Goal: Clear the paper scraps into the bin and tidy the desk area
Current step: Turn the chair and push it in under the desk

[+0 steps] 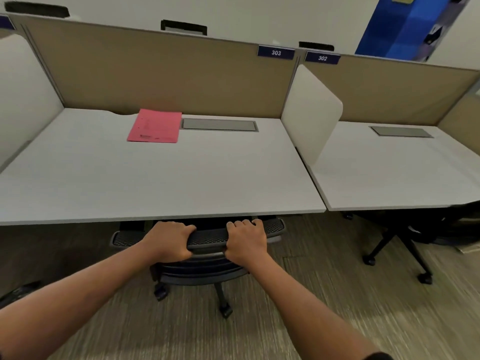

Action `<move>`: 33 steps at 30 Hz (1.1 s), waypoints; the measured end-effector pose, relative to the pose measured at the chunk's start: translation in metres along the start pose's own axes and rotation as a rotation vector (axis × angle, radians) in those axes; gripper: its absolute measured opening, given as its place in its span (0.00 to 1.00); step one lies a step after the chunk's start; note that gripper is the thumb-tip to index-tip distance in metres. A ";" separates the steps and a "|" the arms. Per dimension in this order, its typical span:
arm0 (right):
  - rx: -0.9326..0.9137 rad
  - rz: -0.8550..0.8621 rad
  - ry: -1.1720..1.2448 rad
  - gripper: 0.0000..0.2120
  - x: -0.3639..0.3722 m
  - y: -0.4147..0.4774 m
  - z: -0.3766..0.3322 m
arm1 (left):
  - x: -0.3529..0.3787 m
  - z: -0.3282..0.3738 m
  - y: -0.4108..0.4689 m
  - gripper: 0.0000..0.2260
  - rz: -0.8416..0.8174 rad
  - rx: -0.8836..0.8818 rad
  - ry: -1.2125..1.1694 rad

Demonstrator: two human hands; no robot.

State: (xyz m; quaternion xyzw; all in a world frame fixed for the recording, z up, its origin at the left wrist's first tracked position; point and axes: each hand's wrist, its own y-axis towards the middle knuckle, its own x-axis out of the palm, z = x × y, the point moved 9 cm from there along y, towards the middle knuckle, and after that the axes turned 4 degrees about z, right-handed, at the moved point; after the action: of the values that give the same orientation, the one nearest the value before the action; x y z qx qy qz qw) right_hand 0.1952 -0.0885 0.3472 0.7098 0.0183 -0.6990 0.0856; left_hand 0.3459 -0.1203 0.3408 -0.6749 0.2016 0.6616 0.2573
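A black mesh-backed office chair on castors stands at the front edge of the white desk, its seat tucked under the desktop. My left hand and my right hand both grip the top rail of the chair's back, side by side. A pink folder lies flat at the back of the desk, against the tan partition. No paper scraps and no bin show in this view.
A grey cable hatch sits beside the folder. A white divider separates desk 303 from desk 302 on the right. Another black chair base stands under that desk. Striped carpet covers the floor around me.
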 end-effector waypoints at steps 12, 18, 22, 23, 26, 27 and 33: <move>-0.030 -0.030 -0.004 0.29 0.001 0.060 -0.020 | 0.000 -0.054 0.033 0.24 -0.025 0.028 -0.006; -0.022 -0.054 -0.011 0.33 0.001 0.083 -0.027 | -0.002 -0.075 0.043 0.22 -0.045 0.054 -0.014; -0.021 -0.049 -0.032 0.39 0.006 0.086 -0.034 | 0.001 -0.080 0.043 0.24 -0.066 0.077 -0.045; -0.016 -0.048 -0.035 0.42 0.006 0.086 -0.035 | 0.002 -0.081 0.042 0.24 -0.069 0.076 -0.055; -0.026 -0.037 -0.041 0.48 0.004 0.088 -0.037 | -0.002 -0.081 0.041 0.24 -0.055 0.079 -0.060; -0.033 -0.053 -0.040 0.48 0.004 0.088 -0.038 | -0.004 -0.080 0.041 0.24 -0.056 0.080 -0.063; -0.040 -0.134 0.004 0.41 0.004 0.089 -0.038 | -0.010 -0.081 0.037 0.41 0.017 0.045 -0.117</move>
State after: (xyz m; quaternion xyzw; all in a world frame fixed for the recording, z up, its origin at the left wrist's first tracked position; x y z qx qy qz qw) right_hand 0.2456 -0.1709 0.3517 0.7064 0.0801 -0.7012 0.0529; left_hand 0.3863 -0.2001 0.3475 -0.6272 0.2067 0.6976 0.2780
